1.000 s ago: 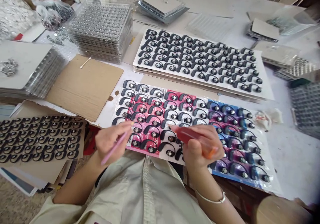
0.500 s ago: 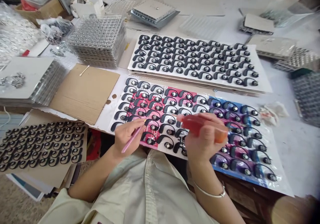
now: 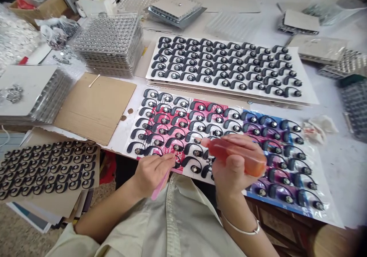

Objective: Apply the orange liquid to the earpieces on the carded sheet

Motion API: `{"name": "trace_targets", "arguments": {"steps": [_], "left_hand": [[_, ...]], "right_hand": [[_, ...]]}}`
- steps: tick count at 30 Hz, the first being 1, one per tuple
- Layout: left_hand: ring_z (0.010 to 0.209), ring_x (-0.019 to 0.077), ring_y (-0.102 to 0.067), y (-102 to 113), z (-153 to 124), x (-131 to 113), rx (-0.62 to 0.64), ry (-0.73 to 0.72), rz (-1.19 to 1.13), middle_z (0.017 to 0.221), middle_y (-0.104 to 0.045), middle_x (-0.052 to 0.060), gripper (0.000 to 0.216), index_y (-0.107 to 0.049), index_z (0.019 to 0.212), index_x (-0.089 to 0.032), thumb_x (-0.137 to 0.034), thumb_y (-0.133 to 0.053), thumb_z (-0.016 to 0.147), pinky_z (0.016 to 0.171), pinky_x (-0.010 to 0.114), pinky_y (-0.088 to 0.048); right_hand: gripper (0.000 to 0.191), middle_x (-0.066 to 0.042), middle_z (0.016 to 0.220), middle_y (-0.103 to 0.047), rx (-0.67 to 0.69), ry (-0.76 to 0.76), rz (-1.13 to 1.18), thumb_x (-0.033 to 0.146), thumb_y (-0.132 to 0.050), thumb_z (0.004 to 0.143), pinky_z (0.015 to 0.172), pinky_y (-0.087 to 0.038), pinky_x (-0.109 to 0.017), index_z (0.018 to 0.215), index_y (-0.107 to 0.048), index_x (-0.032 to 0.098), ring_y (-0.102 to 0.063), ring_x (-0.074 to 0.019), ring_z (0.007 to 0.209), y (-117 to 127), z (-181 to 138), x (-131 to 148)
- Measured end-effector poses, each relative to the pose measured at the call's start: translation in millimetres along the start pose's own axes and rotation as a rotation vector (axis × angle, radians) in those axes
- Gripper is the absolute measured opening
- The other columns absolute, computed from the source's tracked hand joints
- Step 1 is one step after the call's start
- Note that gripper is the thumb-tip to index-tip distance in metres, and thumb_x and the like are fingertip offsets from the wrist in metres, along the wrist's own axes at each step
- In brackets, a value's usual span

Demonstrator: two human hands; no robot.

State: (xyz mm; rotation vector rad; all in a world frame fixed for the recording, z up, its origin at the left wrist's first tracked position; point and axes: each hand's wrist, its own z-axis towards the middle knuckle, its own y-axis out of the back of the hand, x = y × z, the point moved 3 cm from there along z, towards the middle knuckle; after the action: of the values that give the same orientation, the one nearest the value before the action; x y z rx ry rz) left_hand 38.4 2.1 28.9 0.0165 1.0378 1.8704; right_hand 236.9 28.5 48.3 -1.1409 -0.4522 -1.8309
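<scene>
My left hand [image 3: 151,169] is closed round a thin pink stick [image 3: 161,181], its tip at the near edge of a pink and blue sheet [image 3: 186,113] covered with rows of black ear-hook parts [image 3: 177,134]. My right hand [image 3: 235,161] is wrapped round a small red-orange bottle [image 3: 229,150] whose nozzle points left over the same sheet. A silver bangle [image 3: 243,230] circles that wrist.
A second white sheet of black ear-hooks [image 3: 226,64] lies behind. Another sheet of hooks [image 3: 46,165] sits low at the left. A cardboard piece [image 3: 94,106] with a cotton swab [image 3: 94,80], stacked clear trays [image 3: 110,39] and a crumpled tissue [image 3: 318,127] surround them.
The left hand with the pink stick has shifted right and nearer along the sheet's front edge. The right hand has tilted the bottle, nozzle now lower and further left.
</scene>
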Motion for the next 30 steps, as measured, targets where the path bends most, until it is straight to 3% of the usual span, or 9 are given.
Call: {"name": "trace_targets", "arguments": {"steps": [6, 12, 30], "left_hand": [[0.072, 0.0176, -0.072, 2, 5, -6, 0.018, 0.011, 0.062, 0.094, -0.073, 0.012, 0.019, -0.061, 0.099, -0.012, -0.004, -0.054, 0.084, 0.059, 0.026, -0.060], [0.066, 0.0171, -0.070, 2, 10, -13, 0.027, -0.032, 0.175, 0.091, -0.074, 0.014, 0.015, -0.064, 0.090, -0.009, -0.006, -0.051, 0.086, 0.052, 0.026, -0.057], [0.060, 0.0144, -0.068, 3, 14, -14, 0.055, -0.004, 0.199, 0.090, -0.074, 0.011, 0.018, -0.064, 0.088, -0.009, -0.006, -0.046, 0.088, 0.051, 0.026, -0.055]], "right_hand": [[0.028, -0.004, 0.074, -0.061, 0.243, 0.088, -0.144, 0.046, -0.067, 0.076, 0.059, -0.047, -0.036, 0.087, -0.063, 0.020, -0.058, -0.0196, 0.069, -8, -5, 4], [0.021, -0.003, 0.075, -0.062, 0.389, 0.167, -0.193, 0.032, -0.069, 0.075, 0.060, -0.046, -0.035, 0.090, -0.063, 0.019, -0.058, -0.0180, 0.067, -13, -14, -2], [0.021, -0.002, 0.075, -0.062, 0.458, 0.252, -0.237, 0.026, -0.070, 0.075, 0.058, -0.048, -0.032, 0.093, -0.062, 0.017, -0.058, -0.0159, 0.066, -19, -14, 0]]}}
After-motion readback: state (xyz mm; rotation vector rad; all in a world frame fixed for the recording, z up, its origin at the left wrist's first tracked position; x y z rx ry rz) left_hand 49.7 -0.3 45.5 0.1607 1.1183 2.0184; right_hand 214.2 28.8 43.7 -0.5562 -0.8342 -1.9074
